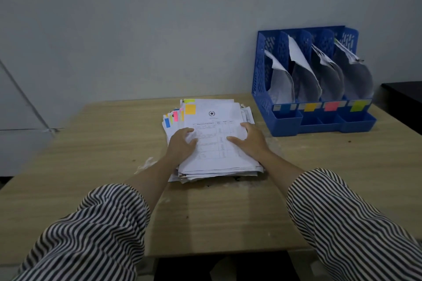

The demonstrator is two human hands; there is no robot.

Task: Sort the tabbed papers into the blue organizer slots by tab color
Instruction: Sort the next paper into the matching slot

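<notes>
A thick stack of white papers (212, 157) lies in the middle of the wooden table (91, 166). Coloured tabs stick out at its far left corner: orange (190, 109), pink (175, 116), blue (167, 122) and yellow-green (189, 100). The top sheet is a printed form bearing the orange tab. My left hand (182, 142) rests on the stack's left side, fingers bent on the top sheet. My right hand (249, 140) lies on the right side with fingers spread. The blue organizer (283, 118) stands at the back right, four slots holding curled papers, labelled blue, orange, pink and yellow-green.
A grey wall rises behind the table. A dark surface (404, 98) sits to the right of the organizer. A white cabinet or door (20, 121) stands at the left. Bare tabletop lies to the left of the stack and in front of it.
</notes>
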